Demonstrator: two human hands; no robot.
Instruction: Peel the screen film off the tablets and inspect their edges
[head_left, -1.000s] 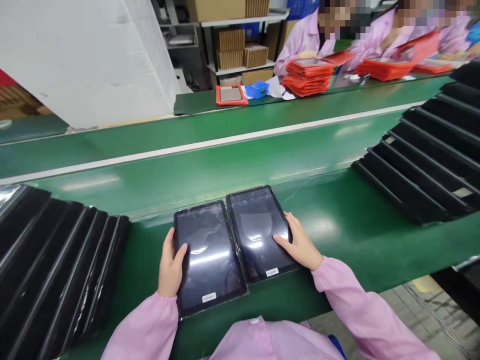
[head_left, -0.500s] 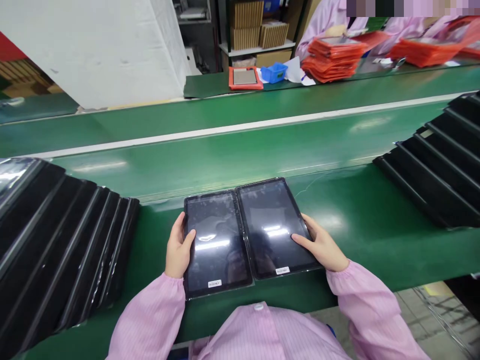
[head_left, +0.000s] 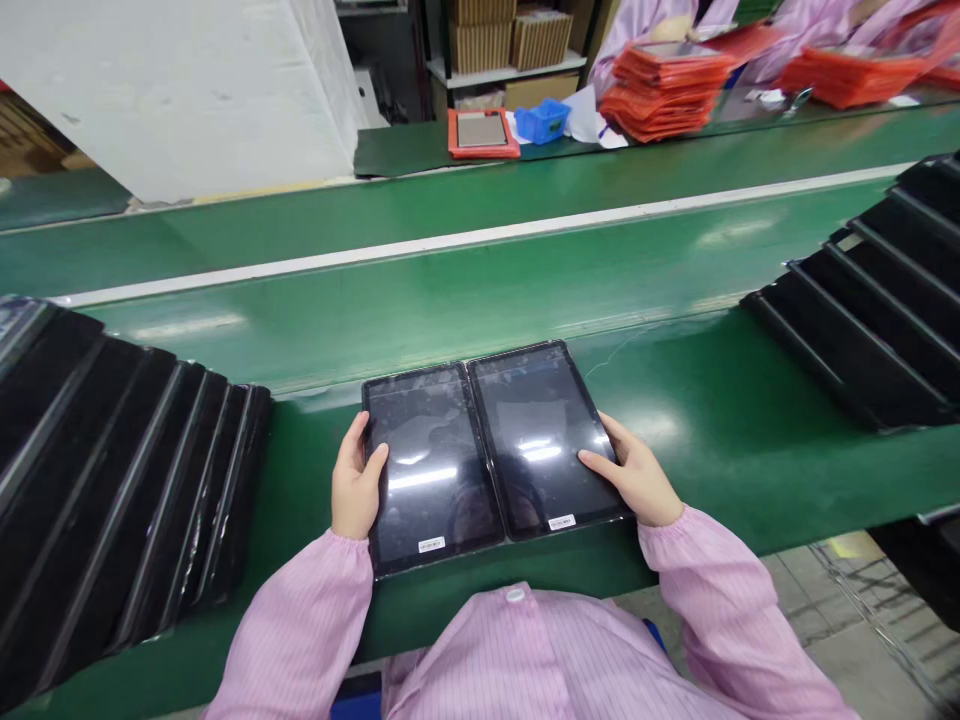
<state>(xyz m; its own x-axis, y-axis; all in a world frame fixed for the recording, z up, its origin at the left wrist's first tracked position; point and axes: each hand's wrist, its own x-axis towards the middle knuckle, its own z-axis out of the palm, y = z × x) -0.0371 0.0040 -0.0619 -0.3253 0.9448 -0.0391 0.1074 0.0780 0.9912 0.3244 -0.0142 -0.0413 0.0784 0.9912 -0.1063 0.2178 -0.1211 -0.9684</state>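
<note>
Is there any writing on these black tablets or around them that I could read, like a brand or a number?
White sticker on the lower edge of the left tablet: too small to read.
White sticker on the lower edge of the right tablet: too small to read.
No other words, brands or numbers can be read anywhere in this view.
</note>
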